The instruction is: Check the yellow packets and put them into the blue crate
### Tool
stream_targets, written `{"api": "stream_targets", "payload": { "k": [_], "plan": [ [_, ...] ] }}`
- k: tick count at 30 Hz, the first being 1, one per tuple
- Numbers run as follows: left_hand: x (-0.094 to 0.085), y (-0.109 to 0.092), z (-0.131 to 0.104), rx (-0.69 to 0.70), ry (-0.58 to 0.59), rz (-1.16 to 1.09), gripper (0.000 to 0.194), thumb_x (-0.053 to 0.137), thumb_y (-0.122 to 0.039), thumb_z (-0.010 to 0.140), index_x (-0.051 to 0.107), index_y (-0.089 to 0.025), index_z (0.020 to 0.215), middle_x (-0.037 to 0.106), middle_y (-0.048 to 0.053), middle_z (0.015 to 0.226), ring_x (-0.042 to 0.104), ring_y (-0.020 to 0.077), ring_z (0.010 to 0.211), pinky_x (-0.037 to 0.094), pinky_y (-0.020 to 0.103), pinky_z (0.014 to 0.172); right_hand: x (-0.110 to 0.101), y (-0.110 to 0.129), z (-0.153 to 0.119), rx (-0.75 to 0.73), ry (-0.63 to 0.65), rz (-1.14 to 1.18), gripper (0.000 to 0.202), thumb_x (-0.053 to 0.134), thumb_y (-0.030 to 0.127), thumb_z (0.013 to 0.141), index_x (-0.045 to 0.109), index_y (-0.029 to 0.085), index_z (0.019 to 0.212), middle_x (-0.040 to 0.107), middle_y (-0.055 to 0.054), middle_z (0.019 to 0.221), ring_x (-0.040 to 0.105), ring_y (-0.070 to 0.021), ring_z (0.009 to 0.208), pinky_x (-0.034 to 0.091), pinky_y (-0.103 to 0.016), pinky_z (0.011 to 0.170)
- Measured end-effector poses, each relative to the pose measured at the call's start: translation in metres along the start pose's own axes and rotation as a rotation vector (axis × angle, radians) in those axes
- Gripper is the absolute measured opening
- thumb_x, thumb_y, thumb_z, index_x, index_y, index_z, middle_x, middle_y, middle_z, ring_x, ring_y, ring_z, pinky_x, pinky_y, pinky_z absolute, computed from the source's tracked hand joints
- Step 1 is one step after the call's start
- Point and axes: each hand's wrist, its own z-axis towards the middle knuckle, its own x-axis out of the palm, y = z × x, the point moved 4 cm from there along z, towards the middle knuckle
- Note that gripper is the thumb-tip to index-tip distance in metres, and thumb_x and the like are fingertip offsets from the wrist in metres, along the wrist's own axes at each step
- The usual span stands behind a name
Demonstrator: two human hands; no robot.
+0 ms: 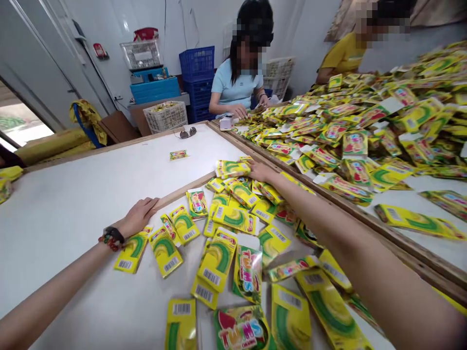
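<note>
Step in hand, as I read it: gathering loose yellow boxes [235,218], probably with the wooden strip [186,190] as a rake. Boxes spread flat and overlapping from center frame to the bottom edge.

Left hand [141,216] sits left of center over the strip's near end, fingers close together — can't tell if they grip it. Right hand [260,172] is just right of center, fingertips against an upper box [232,168]; grip can't be told, and the strip's far end is hidden under boxes.

Next move, my call: both hands level and low so boxes slide rather than ride over the strip.

Surface: white tabletop [73,189], lone box [178,154] and sunglasses [188,132] upper middle. Wooden rail [404,248] runs diagonally on the right — beyond it, a big heap [357,141] of similar boxes, upper right.

Room: person in light blue [237,82] top center, hands at the heap's edge; person in yellow [343,56] upper right. Blue crates [197,65] and a white crate [166,116] upper left of center.
</note>
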Motion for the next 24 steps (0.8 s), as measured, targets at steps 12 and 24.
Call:
{"api": "stream_targets", "payload": {
  "k": [12,24],
  "plan": [
    [-0.018,0.004,-0.222,-0.202,-0.070,-0.090,0.048,0.036,-0.039,0.089,0.042,-0.038,0.136,0.063,0.006,0.118,0.061,0.0273,0.103,0.053,0.042,0.087,-0.013,0.161,-0.133,-0.350,0.155,0.161,0.053,0.041,0.040,0.095,0.036,0.025,0.145,0.023,-0.008,0.157,0.047,-0.0309,0.127,0.039,-0.050,0.104],
    [-0.049,0.086,-0.211,-0.400,-0.221,0.070,0.046,0.031,-0.041,0.090,0.048,-0.027,0.130,0.062,0.009,0.112,0.061,0.0270,0.102,0.051,0.042,0.094,-0.044,0.261,-0.185,-0.525,0.263,0.339,0.052,0.036,0.048,0.096,0.023,0.048,0.145,0.030,0.009,0.152,0.052,-0.0235,0.126,0.048,-0.042,0.103]
  ]
}}
